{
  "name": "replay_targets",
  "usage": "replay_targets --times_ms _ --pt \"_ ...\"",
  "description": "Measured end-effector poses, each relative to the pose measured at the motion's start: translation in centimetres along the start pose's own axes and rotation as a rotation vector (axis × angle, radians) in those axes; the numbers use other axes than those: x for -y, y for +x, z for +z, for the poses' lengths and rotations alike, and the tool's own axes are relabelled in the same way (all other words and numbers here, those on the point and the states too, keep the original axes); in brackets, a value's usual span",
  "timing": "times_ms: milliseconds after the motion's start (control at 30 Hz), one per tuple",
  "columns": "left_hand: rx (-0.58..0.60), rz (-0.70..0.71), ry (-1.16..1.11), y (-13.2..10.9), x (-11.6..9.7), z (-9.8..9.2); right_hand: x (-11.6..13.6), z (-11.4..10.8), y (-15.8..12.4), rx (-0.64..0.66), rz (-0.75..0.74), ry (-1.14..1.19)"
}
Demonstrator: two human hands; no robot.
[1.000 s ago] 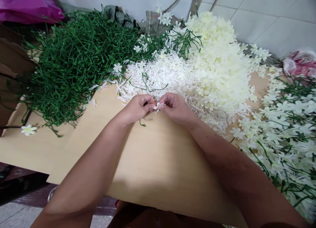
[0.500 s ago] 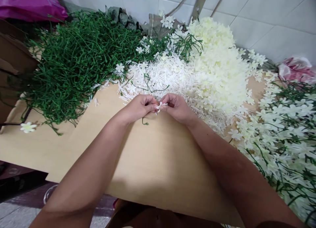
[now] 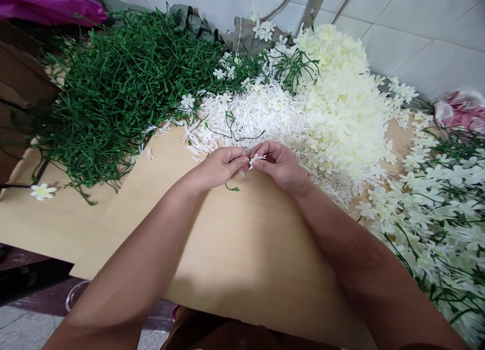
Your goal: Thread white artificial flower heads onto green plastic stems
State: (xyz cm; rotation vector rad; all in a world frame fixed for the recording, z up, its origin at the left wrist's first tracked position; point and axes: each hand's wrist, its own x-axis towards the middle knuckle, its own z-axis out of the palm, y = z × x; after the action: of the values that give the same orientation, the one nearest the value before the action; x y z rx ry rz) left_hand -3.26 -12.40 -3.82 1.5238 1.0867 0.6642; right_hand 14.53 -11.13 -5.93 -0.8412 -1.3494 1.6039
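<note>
Above the cardboard sheet (image 3: 227, 239), my left hand (image 3: 224, 167) is closed in a pinch on a green stem (image 3: 232, 189), whose curled end hangs below the fingers. My right hand (image 3: 279, 164) pinches a small white flower piece (image 3: 256, 159) with thin strands. The fingertips of both hands meet at this piece, where the stem's upper end is hidden. Just beyond them lies a heap of thin white strands (image 3: 250, 112). Pale yellow-white petals (image 3: 341, 107) are piled to its right.
A large heap of green stems (image 3: 132, 82) fills the back left. White flowers on stems (image 3: 439, 213) cover the right side. A single flower (image 3: 43, 191) lies at the left, near a brown box (image 3: 22, 87). A magenta bag (image 3: 49, 4) and tiled wall (image 3: 428, 32) stand behind.
Both hands appear slightly further right, and the view has shifted a little. The fingers have changed their hold around the white piece, which is now nearer my right thumb.
</note>
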Motion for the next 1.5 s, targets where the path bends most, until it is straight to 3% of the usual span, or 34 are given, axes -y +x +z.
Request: replay_targets --times_ms 500,800,1167,1333,1433,1500 --pt "-0.054 0.076 -0.032 0.1 0.3 0.2 0.7 0.0 -0.5 0.072 -0.032 -0.126" --pt "-0.085 0.085 0.012 0.2 0.3 0.9 0.3 0.0 -0.2 0.018 0.0 -0.21" --pt "-0.201 0.016 -0.003 0.5 -0.1 1.9 -0.1 0.9 -0.1 -0.076 -0.076 -0.236" --pt "-0.227 0.005 -0.031 0.7 0.5 2.1 0.2 1.2 0.2 -0.191 -0.041 -0.326" --pt "-0.233 0.065 -0.05 0.9 0.9 1.8 1.0 0.8 0.4 -0.183 -0.003 -0.291" --pt "-0.307 0.216 0.058 0.8 1.0 1.4 1.7 0.0 0.6 -0.154 -0.013 -0.229"
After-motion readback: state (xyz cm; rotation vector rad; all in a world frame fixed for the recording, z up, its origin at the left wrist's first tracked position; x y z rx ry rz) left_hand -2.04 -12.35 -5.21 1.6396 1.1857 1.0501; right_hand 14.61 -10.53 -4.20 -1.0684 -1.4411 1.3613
